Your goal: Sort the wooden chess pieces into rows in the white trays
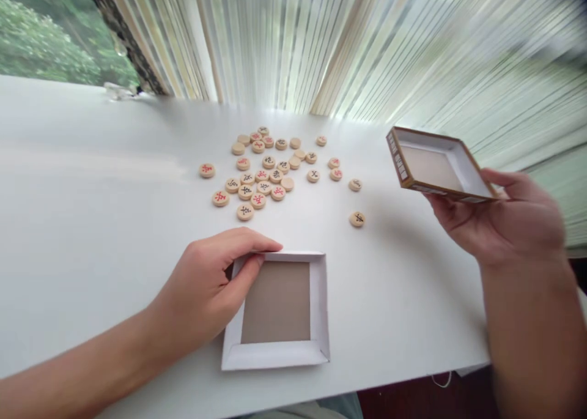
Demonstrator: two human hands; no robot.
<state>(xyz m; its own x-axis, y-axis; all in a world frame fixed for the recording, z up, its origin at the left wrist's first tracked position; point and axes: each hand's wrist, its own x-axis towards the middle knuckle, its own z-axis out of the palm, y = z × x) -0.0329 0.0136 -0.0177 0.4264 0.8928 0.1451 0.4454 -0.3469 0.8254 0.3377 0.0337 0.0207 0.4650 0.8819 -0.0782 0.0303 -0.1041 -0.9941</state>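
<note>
My left hand pinches the far left edge of a square white cardboard box tray, which lies open side up near the table's front edge. Raised off the table at the right, my right hand grips a brown-sided box lid from below and at its near right corner. The lid's hollow inside faces up, tilted toward me. Beyond the tray lie several round wooden Chinese chess pieces, loosely scattered. Some show red characters, others black ones, and a few are blank side up.
The white table reaches back to a window with a striped curtain. A small clear object sits at the table's back left. One chess piece lies apart, right of the others. A white cord hangs below the front edge.
</note>
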